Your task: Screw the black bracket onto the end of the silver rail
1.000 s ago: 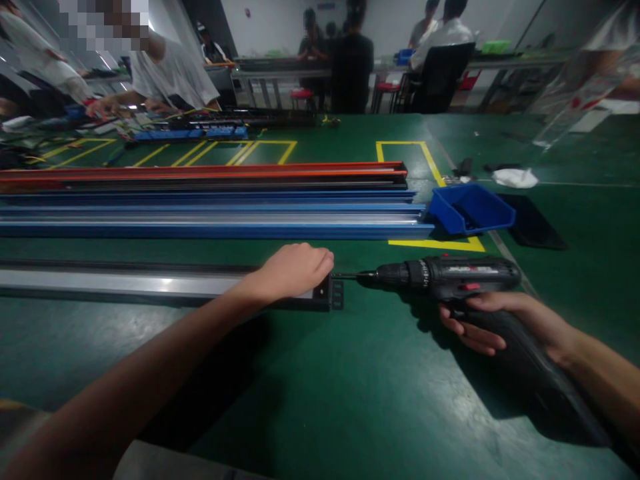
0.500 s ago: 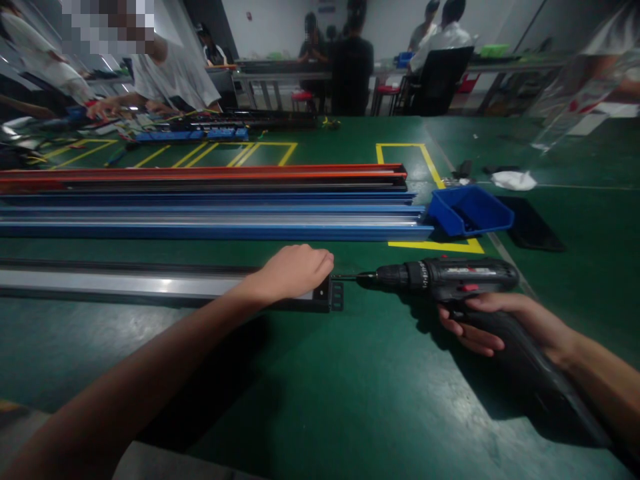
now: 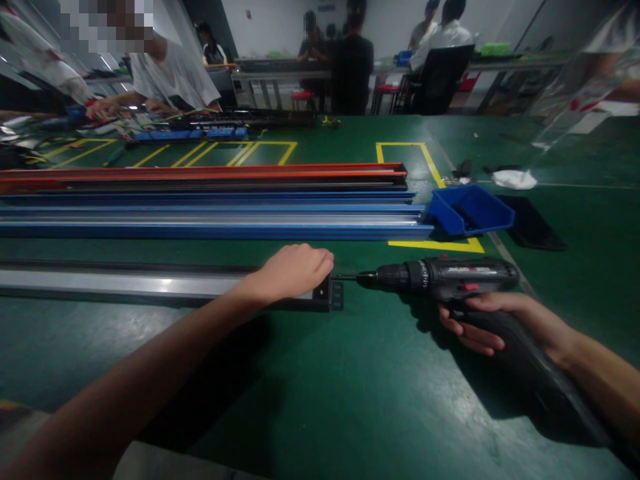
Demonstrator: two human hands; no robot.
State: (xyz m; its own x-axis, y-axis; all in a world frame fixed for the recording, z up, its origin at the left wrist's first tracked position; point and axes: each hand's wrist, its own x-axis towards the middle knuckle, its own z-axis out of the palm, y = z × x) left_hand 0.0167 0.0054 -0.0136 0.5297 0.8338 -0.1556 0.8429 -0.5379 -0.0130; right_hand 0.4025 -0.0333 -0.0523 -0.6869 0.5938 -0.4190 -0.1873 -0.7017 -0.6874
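My right hand (image 3: 480,327) is wrapped around the handle of a black cordless drill (image 3: 450,277), which points left. Its long thin bit (image 3: 345,276) reaches the end of a long dark metal profile (image 3: 165,285) with a silver strip along its top. My left hand (image 3: 295,269) is closed over the right end of that profile, holding it against the green table. A small black slotted bracket (image 3: 337,297) sticks out at this end, just below the bit. The bit's very tip is hidden beside my left fingers.
Behind the profile lie several long blue rails (image 3: 215,223) and an orange rail (image 3: 200,172). A blue bin (image 3: 473,210) stands at their right end, beside a dark flat object (image 3: 533,223) and a crumpled white piece (image 3: 515,179). Across the table a person (image 3: 173,73) handles wiring.
Both hands, the drill and the profile stay practically where they were. Only slight movement shows among the people in the background.
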